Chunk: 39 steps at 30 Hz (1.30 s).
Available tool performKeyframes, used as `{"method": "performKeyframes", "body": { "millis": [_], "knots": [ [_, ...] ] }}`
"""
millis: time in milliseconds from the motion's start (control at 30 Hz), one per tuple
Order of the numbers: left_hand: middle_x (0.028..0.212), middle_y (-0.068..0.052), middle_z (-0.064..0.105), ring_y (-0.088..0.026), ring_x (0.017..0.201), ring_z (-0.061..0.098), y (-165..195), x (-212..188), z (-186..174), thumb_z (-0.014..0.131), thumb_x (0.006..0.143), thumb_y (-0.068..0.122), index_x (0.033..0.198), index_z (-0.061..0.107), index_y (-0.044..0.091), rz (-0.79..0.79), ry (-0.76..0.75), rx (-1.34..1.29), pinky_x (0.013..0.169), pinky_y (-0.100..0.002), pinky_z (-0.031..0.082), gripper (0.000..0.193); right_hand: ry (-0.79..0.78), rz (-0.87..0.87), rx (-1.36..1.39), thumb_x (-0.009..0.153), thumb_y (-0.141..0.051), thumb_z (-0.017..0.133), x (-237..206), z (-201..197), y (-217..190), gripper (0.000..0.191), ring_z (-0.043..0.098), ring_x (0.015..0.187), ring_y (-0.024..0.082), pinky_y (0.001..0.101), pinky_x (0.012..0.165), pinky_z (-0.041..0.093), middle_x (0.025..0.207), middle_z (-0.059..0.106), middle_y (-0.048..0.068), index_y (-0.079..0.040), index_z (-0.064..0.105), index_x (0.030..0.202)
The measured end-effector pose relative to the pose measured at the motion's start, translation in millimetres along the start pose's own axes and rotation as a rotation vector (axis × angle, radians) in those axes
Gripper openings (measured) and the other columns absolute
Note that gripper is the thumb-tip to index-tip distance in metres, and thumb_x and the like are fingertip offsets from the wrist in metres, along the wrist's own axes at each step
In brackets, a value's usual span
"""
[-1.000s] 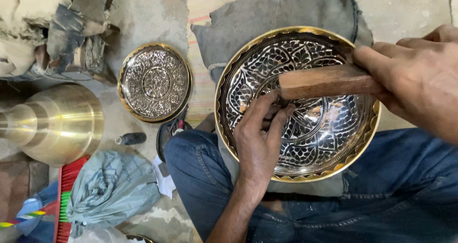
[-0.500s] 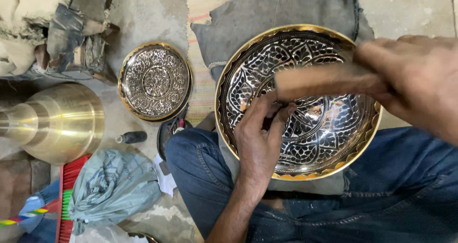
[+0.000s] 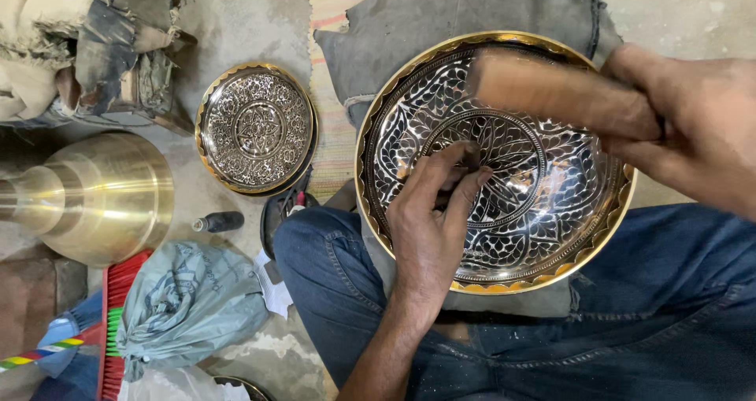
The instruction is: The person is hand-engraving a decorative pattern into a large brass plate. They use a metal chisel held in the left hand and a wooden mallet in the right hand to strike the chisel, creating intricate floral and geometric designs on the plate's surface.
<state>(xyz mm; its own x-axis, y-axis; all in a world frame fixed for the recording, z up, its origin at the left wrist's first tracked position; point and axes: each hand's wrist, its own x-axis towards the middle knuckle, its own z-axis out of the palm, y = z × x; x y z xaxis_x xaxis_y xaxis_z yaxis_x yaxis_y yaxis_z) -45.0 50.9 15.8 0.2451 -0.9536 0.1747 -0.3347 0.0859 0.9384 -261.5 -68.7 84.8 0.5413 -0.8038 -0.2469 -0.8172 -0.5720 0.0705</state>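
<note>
Gripping a wooden mallet (image 3: 563,94) tightly, right hand (image 3: 693,125) is hovering; left hand (image 3: 433,220) is pinching something hidden against the engraved bowl (image 3: 504,275); strikes should be landing squarely.

Two hands: the left hand (image 3: 429,228) and the right hand (image 3: 693,125). Two engraved metal dishes: one large bowl (image 3: 551,236) under both hands, one smaller plate (image 3: 256,127) left of the left hand. One wooden mallet (image 3: 559,94) (blurred) in the right hand. One brass vessel (image 3: 98,196), one small dark bottle (image 3: 219,222), one grey bag (image 3: 185,303), all farther left. One grey cushion (image 3: 441,19) beyond the bowl.
</note>
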Motion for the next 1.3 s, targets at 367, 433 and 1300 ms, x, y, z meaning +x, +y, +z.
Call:
{"method": "performKeyframes", "body": {
  "millis": [367, 433, 1300],
  "knots": [
    [0.108, -0.011, 0.074, -0.019, 0.098, 0.078, 2.4, -0.8, -0.2, 0.073, 0.096, 0.004, 0.126, 0.067, 0.002, 0.003, 0.011, 0.037, 0.08, -0.03, 0.067, 0.031, 0.098, -0.063, -0.103, 0.08, -0.035, 0.08, -5.8, 8.3, 4.0, 0.039, 0.075, 0.08, 0.018, 0.0361, 0.079, 0.06, 0.083, 0.072, 0.005, -0.014, 0.062, 0.107],
    [0.112, -0.012, 0.073, -0.019, 0.099, 0.078, 2.7, -1.0, -0.3, 0.072, 0.098, 0.004, 0.126, 0.067, 0.002, -0.014, -0.004, -0.011, 0.08, -0.029, 0.068, 0.029, 0.012, 0.083, 0.141, 0.08, -0.026, 0.08, -6.3, 6.9, 1.2, 0.048, 0.077, 0.081, 0.019, 0.0347, 0.076, 0.061, 0.087, 0.075, 0.007, -0.014, 0.06, 0.122],
    [0.108, -0.011, 0.074, -0.019, 0.098, 0.078, 0.8, -4.0, -3.3, 0.072, 0.097, 0.003, 0.128, 0.068, 0.002, 0.004, -0.023, 0.015, 0.08, -0.03, 0.067, 0.031, -0.054, 0.11, 0.059, 0.085, -0.027, 0.078, -10.0, -6.9, -16.6, 0.039, 0.076, 0.082, 0.018, 0.036, 0.081, 0.061, 0.088, 0.073, 0.006, -0.014, 0.062, 0.118]
  ]
}}
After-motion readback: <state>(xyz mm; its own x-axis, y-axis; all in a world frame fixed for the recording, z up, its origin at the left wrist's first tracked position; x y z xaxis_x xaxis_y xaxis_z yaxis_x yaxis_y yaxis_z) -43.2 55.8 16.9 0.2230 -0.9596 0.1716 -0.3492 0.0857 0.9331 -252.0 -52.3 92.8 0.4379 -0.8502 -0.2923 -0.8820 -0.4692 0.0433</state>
